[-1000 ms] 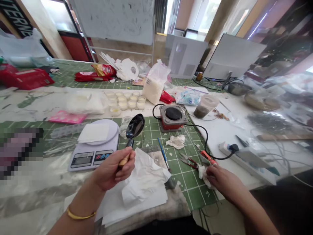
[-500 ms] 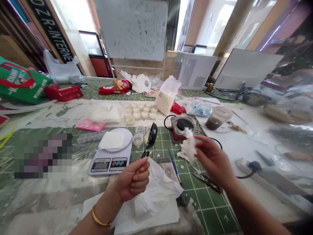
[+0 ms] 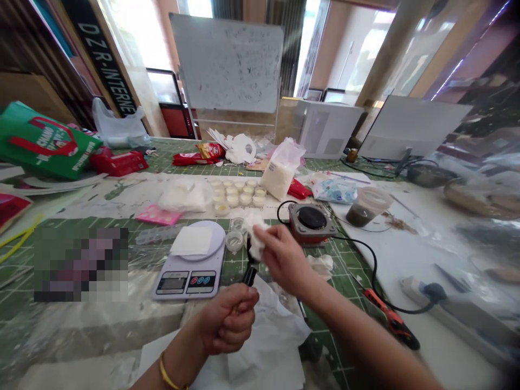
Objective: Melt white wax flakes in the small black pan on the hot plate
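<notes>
My left hand [image 3: 229,319] is closed round the handle of a small black pan [image 3: 249,276], held up above crumpled white paper [image 3: 264,330]. Pinched in the fingers of my right hand [image 3: 286,260] is a crumpled tissue [image 3: 257,238], which lies against the pan's head. Tissue and fingers hide most of that head. Just behind them stand small clear cups [image 3: 234,241]. A white kitchen scale [image 3: 190,262] with a square of paper on its plate sits to the left. Another crumpled tissue [image 3: 322,265] rests on the green mat beyond my right forearm.
An electric hot plate [image 3: 312,219] with a black cable is at the right of centre. Several small filled cups [image 3: 239,193] stand in rows behind, beside a bag of white material [image 3: 280,168]. An orange-and-black handled tool [image 3: 392,319] and a power strip [image 3: 426,290] lie at right.
My right hand has moved left with the tissue, from near the hot plate onto the pan's head. My left hand still grips the handle. The view has shifted slightly.
</notes>
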A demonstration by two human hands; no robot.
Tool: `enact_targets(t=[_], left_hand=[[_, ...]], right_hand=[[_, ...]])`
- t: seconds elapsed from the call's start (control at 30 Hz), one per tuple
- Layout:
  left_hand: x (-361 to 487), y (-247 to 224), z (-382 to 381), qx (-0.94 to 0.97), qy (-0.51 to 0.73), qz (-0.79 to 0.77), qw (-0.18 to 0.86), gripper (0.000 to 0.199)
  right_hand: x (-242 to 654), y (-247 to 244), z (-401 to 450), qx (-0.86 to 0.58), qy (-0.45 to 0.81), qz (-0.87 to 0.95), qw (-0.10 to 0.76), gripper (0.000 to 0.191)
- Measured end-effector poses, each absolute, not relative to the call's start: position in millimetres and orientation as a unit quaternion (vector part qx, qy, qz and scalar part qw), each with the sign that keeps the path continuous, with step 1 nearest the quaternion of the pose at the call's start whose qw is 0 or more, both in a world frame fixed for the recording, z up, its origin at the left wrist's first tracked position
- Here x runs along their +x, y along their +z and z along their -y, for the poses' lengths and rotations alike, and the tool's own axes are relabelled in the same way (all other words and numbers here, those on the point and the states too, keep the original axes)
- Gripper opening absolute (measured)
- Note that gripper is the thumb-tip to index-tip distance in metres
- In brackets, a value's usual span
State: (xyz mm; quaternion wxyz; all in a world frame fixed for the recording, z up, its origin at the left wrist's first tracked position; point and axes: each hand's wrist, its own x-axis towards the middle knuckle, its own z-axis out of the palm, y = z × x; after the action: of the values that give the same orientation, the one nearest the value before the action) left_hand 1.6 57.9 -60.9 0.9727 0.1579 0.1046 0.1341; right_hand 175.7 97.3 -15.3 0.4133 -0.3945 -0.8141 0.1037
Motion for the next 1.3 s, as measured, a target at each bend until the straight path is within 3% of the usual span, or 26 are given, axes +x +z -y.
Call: enact_targets(t=[0.13,0.33,0.6,0.7,0.83,0.9,0.97,1.13,1.23,1.3], left_hand=[[1,-64,-60,0.166,0.135,-0.108,0.971,0.031],[3,-64,-56,0.213,0.125,-0.124,0.961,0.029],[-1,-64,-52,0.251,0.143,-0.096,0.953,0.026],[-3,-63,-52,0.262,0.168,-0.082,0.947,0.026],[-4,-67,-51,0.239,0.207,-0.042,0.948,0.026],[-4,-69,-49,0.212,0.208,-0.003,0.955,0.026],[-4,-70,-48,0.187,0.207,0.034,0.960,0.026],[1,-67,-45,0.171,0.201,0.059,0.963,0.027],[4,-66,-43,0.191,0.191,0.041,0.962,0.030],[4,-67,-43,0.207,0.185,0.014,0.961,0.032]], right_hand=[[167,-24,-69,-0.376,0.130,0.854,0.336,0.035],[178,-4,-108,-0.410,0.155,0.786,0.436,0.029],[186,-21,-122,-0.515,0.284,0.683,0.433,0.023],[173,-29,-96,-0.477,0.430,0.605,0.471,0.021],[173,-25,-72,-0.368,0.639,0.542,0.402,0.018],[185,-19,-69,-0.328,0.696,0.501,0.397,0.017],[201,-13,-71,-0.306,0.714,0.446,0.445,0.018],[222,-3,-97,-0.305,0.641,0.430,0.558,0.023],[210,-7,-106,-0.348,0.471,0.535,0.610,0.019],[195,-13,-99,-0.371,0.312,0.636,0.600,0.023]])
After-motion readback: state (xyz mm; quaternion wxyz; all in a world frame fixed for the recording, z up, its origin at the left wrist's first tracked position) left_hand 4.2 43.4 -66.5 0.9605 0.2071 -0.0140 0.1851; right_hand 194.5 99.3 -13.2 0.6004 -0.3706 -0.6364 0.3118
